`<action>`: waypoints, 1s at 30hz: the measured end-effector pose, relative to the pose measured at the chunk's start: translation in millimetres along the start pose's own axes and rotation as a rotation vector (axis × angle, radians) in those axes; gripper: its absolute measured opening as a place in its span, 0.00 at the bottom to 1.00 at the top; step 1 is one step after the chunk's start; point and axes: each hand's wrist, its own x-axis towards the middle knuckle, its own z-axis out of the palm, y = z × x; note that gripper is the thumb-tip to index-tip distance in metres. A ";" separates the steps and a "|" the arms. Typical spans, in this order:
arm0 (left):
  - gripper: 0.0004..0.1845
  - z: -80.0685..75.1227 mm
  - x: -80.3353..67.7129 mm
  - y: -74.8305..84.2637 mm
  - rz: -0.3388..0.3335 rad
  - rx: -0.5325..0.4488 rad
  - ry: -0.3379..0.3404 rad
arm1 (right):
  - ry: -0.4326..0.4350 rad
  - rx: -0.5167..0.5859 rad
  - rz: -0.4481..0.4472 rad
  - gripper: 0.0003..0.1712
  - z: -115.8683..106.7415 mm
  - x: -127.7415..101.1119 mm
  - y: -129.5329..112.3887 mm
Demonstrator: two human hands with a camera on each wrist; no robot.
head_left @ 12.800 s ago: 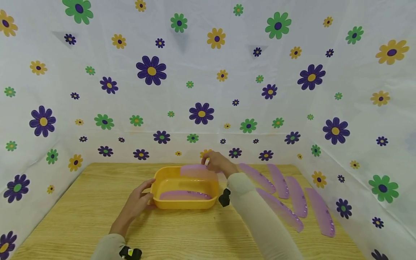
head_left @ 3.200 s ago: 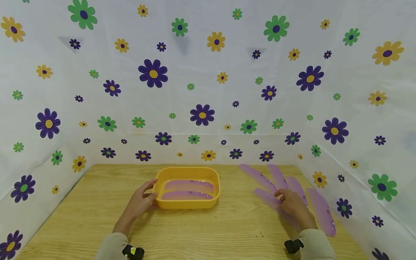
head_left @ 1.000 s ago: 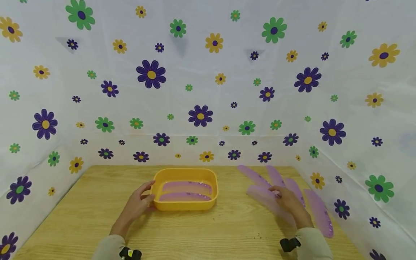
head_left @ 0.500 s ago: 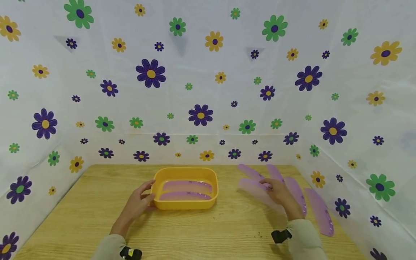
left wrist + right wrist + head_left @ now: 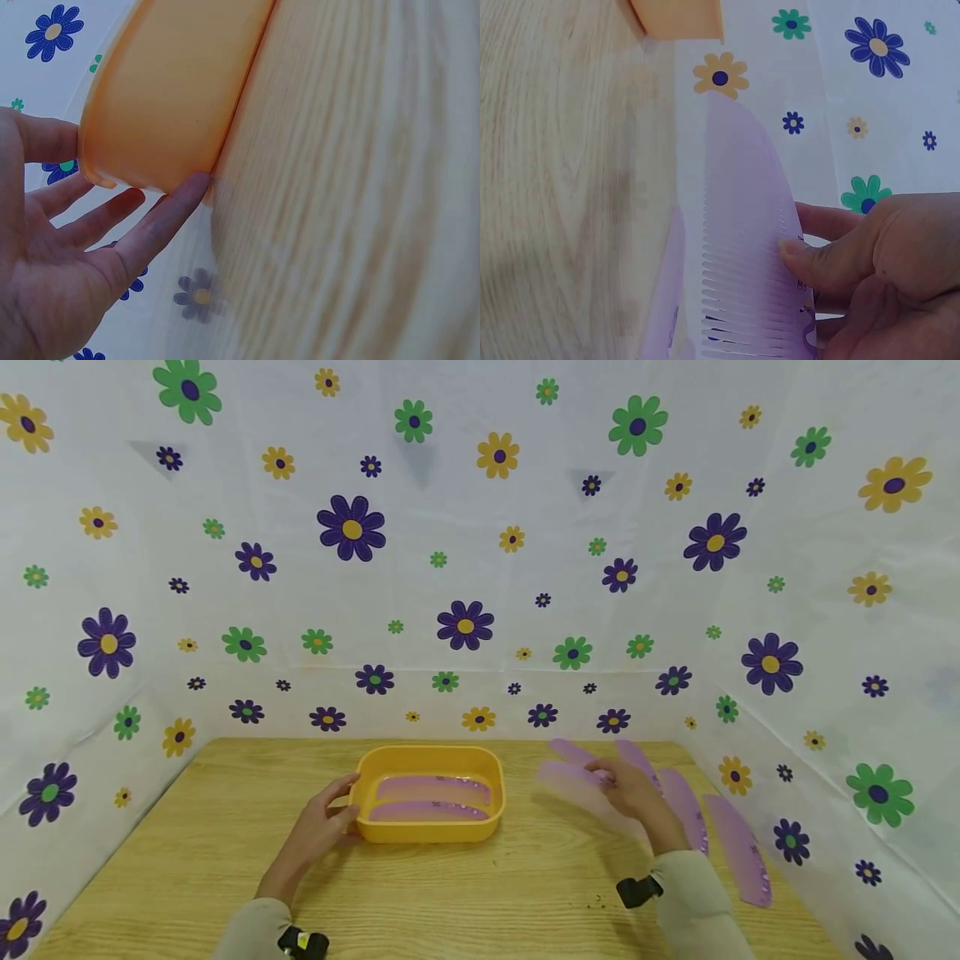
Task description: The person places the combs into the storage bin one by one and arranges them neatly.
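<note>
My right hand (image 5: 626, 789) pinches a translucent purple comb (image 5: 573, 785) by its printed spine, thumb on one face. In the right wrist view the held comb (image 5: 742, 195) shows its teeth pointing left, and it appears raised above the table. At the left end of a yellow plastic tub (image 5: 427, 832), my left hand (image 5: 318, 822) rests with fingers spread. In the left wrist view its fingertips touch the tub's end wall (image 5: 172, 97) and rim, not wrapped round it. Two purple combs lie inside the tub, a front comb (image 5: 427, 812) and a rear comb (image 5: 431, 789).
Several more purple combs lie fanned out at the right of the wooden table (image 5: 450, 902), among them the rightmost comb (image 5: 738, 852) and a neighbouring comb (image 5: 684, 810). The held comb partly covers another. White flowered cloth (image 5: 480, 568) walls the back and sides.
The second comb now lies in the tub. My right hand has since gone to the fanned combs, gripped one and shifted it left and away from me. My left hand stays at the tub.
</note>
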 end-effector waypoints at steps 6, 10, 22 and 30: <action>0.30 0.2 -1.0 -0.3 0.002 -0.007 0.001 | -0.016 -0.009 -0.021 0.19 -1.6 4.4 -10.8; 0.30 0.5 -1.2 -0.2 0.002 -0.007 -0.002 | -0.025 -0.011 -0.021 0.20 -2.0 6.7 -17.7; 0.31 -0.3 0.7 0.8 0.001 0.003 0.001 | -0.047 0.013 0.011 0.22 0.4 20.6 -37.4; 0.30 -1.5 0.1 -0.6 0.015 -0.023 -0.014 | -0.036 0.036 -0.020 0.22 6.6 28.7 -48.7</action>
